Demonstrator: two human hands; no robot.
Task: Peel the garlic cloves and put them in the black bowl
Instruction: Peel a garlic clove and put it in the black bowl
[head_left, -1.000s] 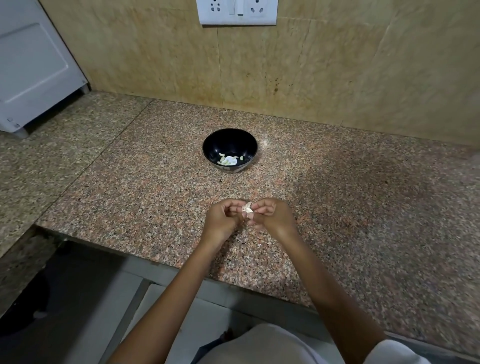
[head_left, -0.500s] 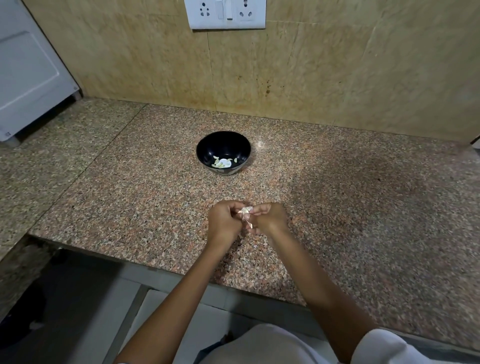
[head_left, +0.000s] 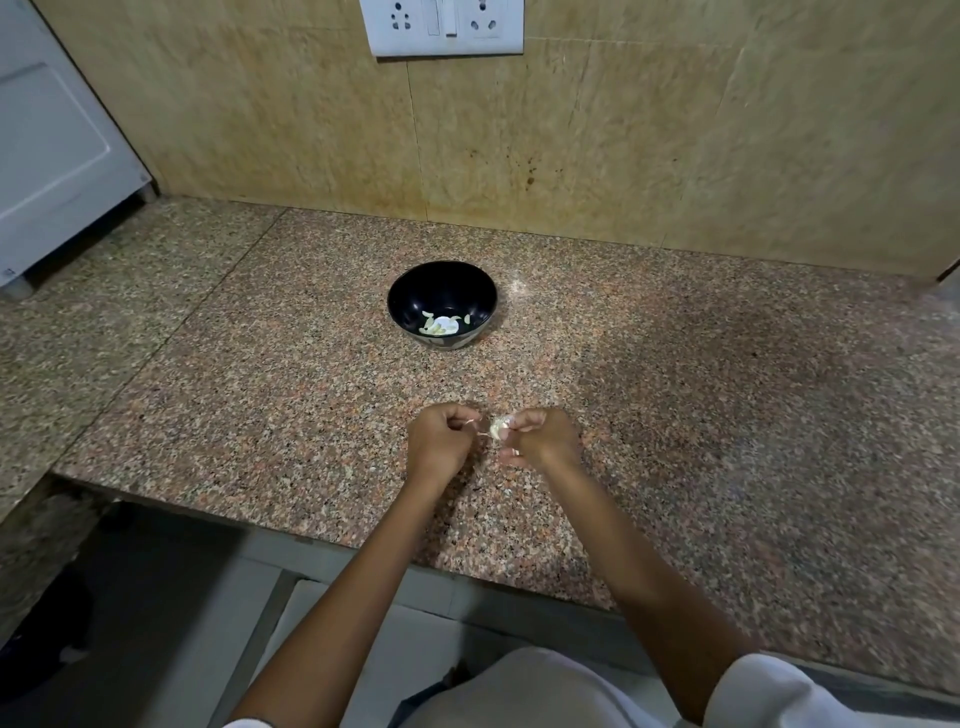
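My pale sleeve (head_left: 769, 691) lay nearest, at the lower right, and both bare forearms reached out over the front edge of the speckled granite desk (head_left: 701, 415). Just above the desk my two hands were close together. My right hand (head_left: 543, 439) had its grip clamped on a garlic clove (head_left: 497, 427), pinched at the fingertips. My left hand (head_left: 439, 441) was curled, its grip pinched on a thin strip of skin (head_left: 474, 423) that ran across to the clove. Farther back, well apart from my hands, the black bowl (head_left: 415, 296) stood upright on the desk, with a few pale peeled cloves (head_left: 441, 325) lying in its bottom. Behind it rose the beige tiled wall (head_left: 675, 130), with a white socket plate (head_left: 444, 26) at the top. A white appliance (head_left: 52, 145) stood at the far left.
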